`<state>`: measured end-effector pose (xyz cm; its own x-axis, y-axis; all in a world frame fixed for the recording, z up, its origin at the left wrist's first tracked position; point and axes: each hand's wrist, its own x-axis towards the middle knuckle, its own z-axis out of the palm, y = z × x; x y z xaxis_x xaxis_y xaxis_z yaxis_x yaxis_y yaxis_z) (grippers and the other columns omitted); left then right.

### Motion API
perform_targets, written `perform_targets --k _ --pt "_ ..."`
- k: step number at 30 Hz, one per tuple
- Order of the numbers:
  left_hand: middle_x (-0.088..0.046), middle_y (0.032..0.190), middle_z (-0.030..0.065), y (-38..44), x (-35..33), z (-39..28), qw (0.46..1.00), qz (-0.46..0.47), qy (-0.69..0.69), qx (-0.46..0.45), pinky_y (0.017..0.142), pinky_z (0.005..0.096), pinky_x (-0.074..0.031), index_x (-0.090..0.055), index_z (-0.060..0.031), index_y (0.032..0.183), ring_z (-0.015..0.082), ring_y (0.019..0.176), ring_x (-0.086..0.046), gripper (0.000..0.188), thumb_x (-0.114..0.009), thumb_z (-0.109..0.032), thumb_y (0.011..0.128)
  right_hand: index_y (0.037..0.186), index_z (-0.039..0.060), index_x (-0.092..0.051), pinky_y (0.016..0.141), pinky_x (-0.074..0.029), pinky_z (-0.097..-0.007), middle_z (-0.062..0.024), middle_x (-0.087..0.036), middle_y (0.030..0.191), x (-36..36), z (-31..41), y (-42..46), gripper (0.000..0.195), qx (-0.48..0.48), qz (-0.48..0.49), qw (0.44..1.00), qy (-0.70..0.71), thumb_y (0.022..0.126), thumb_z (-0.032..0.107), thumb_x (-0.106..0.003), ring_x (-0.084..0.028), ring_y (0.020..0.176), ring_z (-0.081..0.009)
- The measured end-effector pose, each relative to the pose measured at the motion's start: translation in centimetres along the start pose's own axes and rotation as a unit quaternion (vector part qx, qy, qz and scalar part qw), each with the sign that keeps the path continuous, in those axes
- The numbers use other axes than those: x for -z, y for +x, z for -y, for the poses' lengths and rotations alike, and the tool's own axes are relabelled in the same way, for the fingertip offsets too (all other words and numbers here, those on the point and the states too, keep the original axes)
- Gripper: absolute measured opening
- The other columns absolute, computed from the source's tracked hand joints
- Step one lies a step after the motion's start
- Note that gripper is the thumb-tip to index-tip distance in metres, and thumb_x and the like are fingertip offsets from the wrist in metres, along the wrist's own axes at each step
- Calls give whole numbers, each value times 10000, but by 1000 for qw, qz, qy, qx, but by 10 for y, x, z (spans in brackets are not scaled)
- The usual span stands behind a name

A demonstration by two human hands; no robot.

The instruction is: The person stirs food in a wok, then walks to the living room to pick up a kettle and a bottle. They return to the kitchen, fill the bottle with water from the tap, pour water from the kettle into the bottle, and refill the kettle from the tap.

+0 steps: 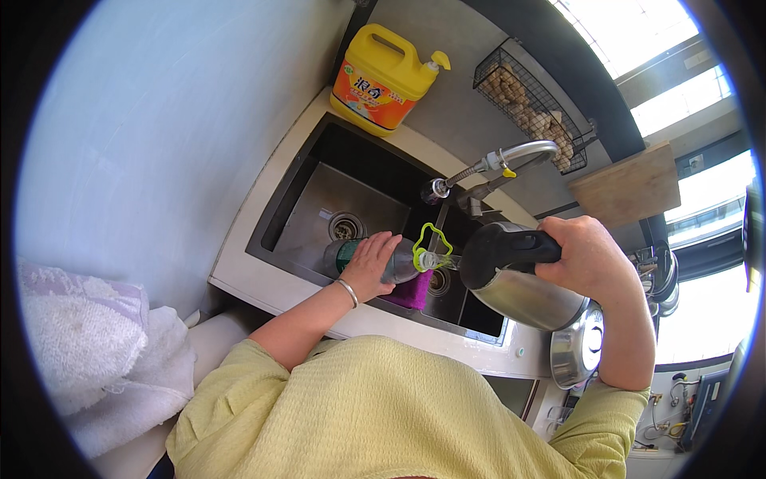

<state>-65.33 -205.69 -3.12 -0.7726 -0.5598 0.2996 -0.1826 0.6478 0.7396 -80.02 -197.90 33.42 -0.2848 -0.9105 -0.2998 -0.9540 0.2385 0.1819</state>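
My left hand point(371, 263) grips a large clear plastic bottle point(402, 264) with a dark green label, held tilted over the sink. A lime-green carrying handle point(433, 230) rings the bottle's neck. By its handle, my right hand point(586, 254) holds a stainless-steel kettle point(520, 299) with a black lid and handle, tipped toward the bottle. Between kettle and bottle mouth, clear water point(452, 262) shows. A purple cloth point(410, 293) hangs over the sink divider beneath the bottle. The dark double-basin sink point(311, 197) lies under both hands.
A gooseneck faucet point(532, 149) arches behind the kettle. Along the back stand a yellow detergent jug point(383, 78), a wire basket point(529, 108) of pale lumpy items and a wooden cutting board point(628, 185). A steel bowl point(568, 359) is right of the sink; white towels point(90, 335) are at left.
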Motion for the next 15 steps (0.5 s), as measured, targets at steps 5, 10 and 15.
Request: perform_targets --k 5,10,15 --pt "-324 1390 161 -1 2 -2 1000 -2 -4 -1 1096 444 -254 -243 -111 1413 331 1313 -312 988 -800 -191 600 828 14 -640 594 -497 -339 -159 -609 662 1 3 2 244 10 0 1000 -5 618 122 -702 -611 615 -311" --pt "-324 1388 165 0 0 -2 1000 -3 -5 0 1095 443 -255 -243 -106 1412 336 1311 -312 991 -802 -188 597 813 13 -636 582 -491 -342 -156 -604 652 1 5 3 231 5 6 1000 -10 623 126 -702 -607 609 -311" --pt "-323 1387 170 1 0 -3 1000 -3 -12 -5 1096 441 -255 -243 -100 1410 340 1311 -311 995 -805 -190 594 778 11 -620 580 -487 -351 -158 -597 645 -1 6 4 212 24 1 1000 -20 627 138 -697 -600 605 -317"
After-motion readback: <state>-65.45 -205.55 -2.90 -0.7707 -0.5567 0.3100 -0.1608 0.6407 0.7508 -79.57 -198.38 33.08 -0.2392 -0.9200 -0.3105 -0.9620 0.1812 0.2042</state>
